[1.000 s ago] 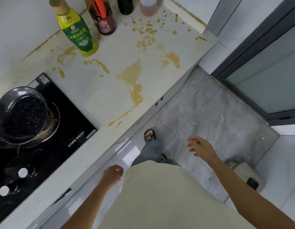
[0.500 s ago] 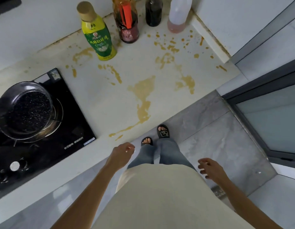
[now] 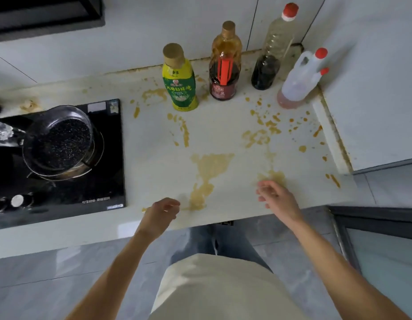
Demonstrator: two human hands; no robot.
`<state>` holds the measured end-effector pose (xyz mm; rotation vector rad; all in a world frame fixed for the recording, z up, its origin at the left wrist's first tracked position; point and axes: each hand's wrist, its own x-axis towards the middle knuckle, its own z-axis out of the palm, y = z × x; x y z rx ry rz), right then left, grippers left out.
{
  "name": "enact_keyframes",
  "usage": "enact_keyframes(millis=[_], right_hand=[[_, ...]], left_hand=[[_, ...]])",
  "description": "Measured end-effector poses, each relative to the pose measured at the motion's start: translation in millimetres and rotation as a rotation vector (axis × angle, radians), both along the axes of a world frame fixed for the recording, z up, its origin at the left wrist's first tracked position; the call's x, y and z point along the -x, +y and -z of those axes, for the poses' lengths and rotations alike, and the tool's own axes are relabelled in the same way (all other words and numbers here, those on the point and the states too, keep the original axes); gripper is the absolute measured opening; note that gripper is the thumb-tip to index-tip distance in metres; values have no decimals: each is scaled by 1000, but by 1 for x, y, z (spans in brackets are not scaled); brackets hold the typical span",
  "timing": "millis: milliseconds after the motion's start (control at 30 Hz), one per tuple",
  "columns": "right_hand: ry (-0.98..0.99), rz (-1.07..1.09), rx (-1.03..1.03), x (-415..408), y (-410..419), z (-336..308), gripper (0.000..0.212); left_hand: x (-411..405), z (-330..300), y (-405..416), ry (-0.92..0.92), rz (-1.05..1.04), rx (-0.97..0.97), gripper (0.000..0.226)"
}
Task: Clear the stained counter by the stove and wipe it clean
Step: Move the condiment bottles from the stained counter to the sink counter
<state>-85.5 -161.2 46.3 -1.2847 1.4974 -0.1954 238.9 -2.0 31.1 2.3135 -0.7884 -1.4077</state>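
Note:
The white counter (image 3: 223, 130) right of the stove is smeared with yellow-brown stains (image 3: 207, 172). Along its back edge stand a green-labelled bottle (image 3: 179, 84), a dark sauce bottle with a red strip (image 3: 224, 68), a tall clear bottle with a red cap (image 3: 273, 54) and a white jug with red caps (image 3: 301, 82). My left hand (image 3: 160, 214) hovers over the counter's front edge with loosely curled fingers, holding nothing. My right hand (image 3: 275, 197) hovers over a stain near the front, fingers relaxed and empty.
A black glass stove (image 3: 103, 181) lies to the left with a dark pan (image 3: 59, 142) on its burner and knobs (image 3: 16, 200) at the front. A wall panel (image 3: 373, 100) bounds the counter on the right. Grey floor tiles lie below.
The view has swung to face the counter squarely. Both hands rose from beside my body to over the counter's front edge.

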Motion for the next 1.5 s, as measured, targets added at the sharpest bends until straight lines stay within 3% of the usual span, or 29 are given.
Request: enact_keyframes(millis=[267,467,700,967,1100,1233,1500], right_hand=[[-160,107,118,-100,-149,-1,18],[-190,173,282,-155,-247,-2,56],[-217,-52,347,-192,-314,6,68],[-210,-165,425,-213,-335,19,80],[-239,-85,481,-220,-331,30,85],[-220,-41,514,-226,-325,30,92],[-248,134,617,-221,-300,10,81]], left_hand=[[-46,-19,-140,53,-271,246,16],[-86,-25,-229,-31,-352,405,64],[-103,-14,-287,-78,-263,518,94],[-119,13,-320,-86,-181,655,90],[-124,22,-329,-29,-156,680,92],[-117,26,-329,-34,-155,691,58],[-107,-21,-316,-78,-253,784,58]])
